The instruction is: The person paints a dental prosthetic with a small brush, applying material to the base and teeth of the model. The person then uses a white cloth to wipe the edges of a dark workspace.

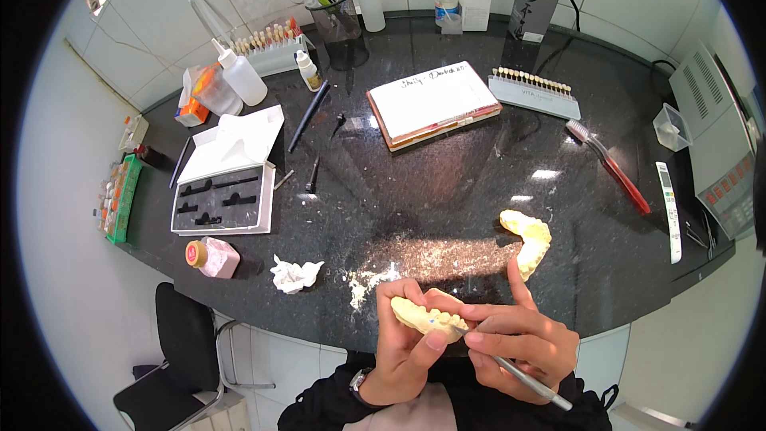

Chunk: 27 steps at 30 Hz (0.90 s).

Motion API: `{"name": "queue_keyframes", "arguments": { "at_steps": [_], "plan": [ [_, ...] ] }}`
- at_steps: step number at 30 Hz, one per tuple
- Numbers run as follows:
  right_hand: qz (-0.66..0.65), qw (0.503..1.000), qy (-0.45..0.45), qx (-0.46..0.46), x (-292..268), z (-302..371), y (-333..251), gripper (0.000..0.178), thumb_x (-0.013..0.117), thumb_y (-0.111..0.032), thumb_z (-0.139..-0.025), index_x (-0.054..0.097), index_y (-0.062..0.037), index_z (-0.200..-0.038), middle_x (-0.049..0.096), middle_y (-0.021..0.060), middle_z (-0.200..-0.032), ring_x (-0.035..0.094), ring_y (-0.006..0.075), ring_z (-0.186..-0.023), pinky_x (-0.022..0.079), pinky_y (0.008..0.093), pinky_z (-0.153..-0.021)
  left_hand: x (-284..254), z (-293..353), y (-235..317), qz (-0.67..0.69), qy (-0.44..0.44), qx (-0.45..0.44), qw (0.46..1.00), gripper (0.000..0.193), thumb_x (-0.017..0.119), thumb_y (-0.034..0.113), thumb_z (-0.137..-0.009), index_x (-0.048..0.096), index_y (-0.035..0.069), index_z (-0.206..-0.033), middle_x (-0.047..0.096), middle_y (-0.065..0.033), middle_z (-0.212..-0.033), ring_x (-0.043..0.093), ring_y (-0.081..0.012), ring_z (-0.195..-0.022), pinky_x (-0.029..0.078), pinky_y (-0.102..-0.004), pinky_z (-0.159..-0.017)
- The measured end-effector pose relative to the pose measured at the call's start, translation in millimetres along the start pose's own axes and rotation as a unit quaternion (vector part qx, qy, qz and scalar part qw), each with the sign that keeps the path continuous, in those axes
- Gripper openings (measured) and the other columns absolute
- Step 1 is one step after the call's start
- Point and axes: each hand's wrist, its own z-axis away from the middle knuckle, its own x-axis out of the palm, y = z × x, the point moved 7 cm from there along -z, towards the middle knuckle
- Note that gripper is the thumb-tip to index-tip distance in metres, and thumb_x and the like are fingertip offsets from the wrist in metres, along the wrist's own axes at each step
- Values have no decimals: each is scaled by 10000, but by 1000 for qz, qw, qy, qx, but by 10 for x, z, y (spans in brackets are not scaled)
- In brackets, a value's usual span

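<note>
Near the table's front edge, my left hand (399, 363) is closed round a pale yellow dental cast (416, 317), its row of teeth facing up and small blue marks on it. Held like a pen in my right hand (531, 343) is a silver-handled carving knife (533, 383). Its tip meets the teeth at the cast's right end; the exact contact is too small to make out. One finger of that hand stretches toward a second, curved yellow dental cast (536, 241) lying on the table just beyond.
Pale shavings (363, 286) and a crumpled tissue (295, 274) lie on the black table (447, 191). Left are an open tool case (219, 199) and a pink-filled jar (214, 257). Farther back are a notebook (435, 104), a shade guide (535, 96) and a red toothbrush (613, 168).
</note>
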Motion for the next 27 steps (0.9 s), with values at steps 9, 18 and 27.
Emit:
{"name": "queue_keyframes", "arguments": {
  "at_steps": [9,18,27],
  "plan": [
    [29,999,-39,-4,101,39,-81,332,756,47,-721,643,-85,-1005,675,89,-889,682,312,-975,318,600,-1062,-52,58,23,-113,101,6,988,493,632,299,-884,244,74,-1088,590,-198,-940,555,-224,-854,472,-329,-752],
    [80,994,-74,-20,126,39,-151,364,747,67,-721,652,-55,-1051,638,125,-947,673,357,-963,519,518,-904,-22,87,46,-108,61,55,991,398,564,77,-918,210,47,-1100,550,-234,-1012,557,-190,-827,477,-321,-760],
    [80,995,-46,-42,223,79,-135,380,762,68,-701,628,-22,-1045,616,154,-954,673,388,-943,592,402,-779,-62,157,33,-148,82,82,982,428,569,71,-914,194,45,-1119,537,-237,-1009,548,-162,-823,460,-288,-720]
  ]
}}
